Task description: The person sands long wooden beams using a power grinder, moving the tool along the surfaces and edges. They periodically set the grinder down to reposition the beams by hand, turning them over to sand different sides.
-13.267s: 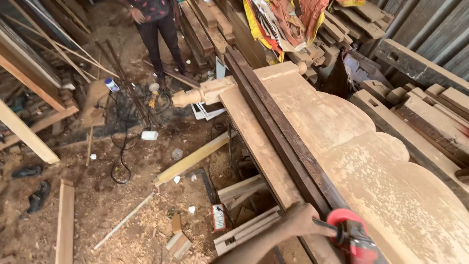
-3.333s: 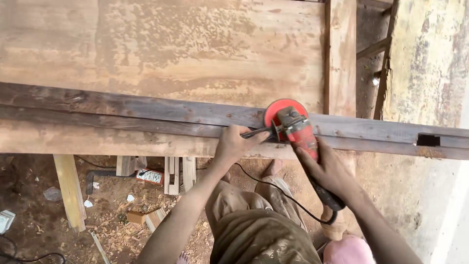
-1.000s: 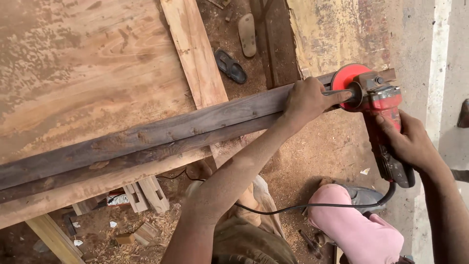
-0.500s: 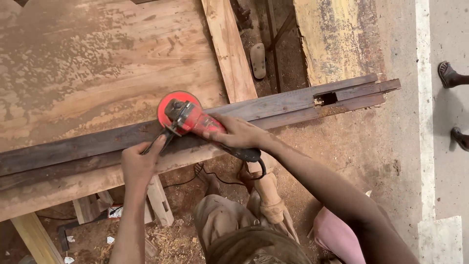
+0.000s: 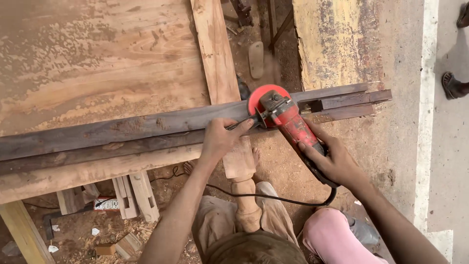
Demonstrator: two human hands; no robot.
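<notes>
A: Where's the grinder (image 5: 283, 117)?
B: Centre frame, on the dark beam (image 5: 146, 128). Right hand (image 5: 334, 159) grasps its body, left hand (image 5: 220, 139) its side handle.
A: Advice?
B: Probably keep the disc flat, pressure even.

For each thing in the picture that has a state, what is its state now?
Red angle grinder: held in both hands, its disc end on the dark beams.
Left hand: closed on the grinder's side handle.
Right hand: closed on the grinder's body.
Long dark wooden beams: lying flat, side by side.
Black power cord: hanging slack.
</notes>
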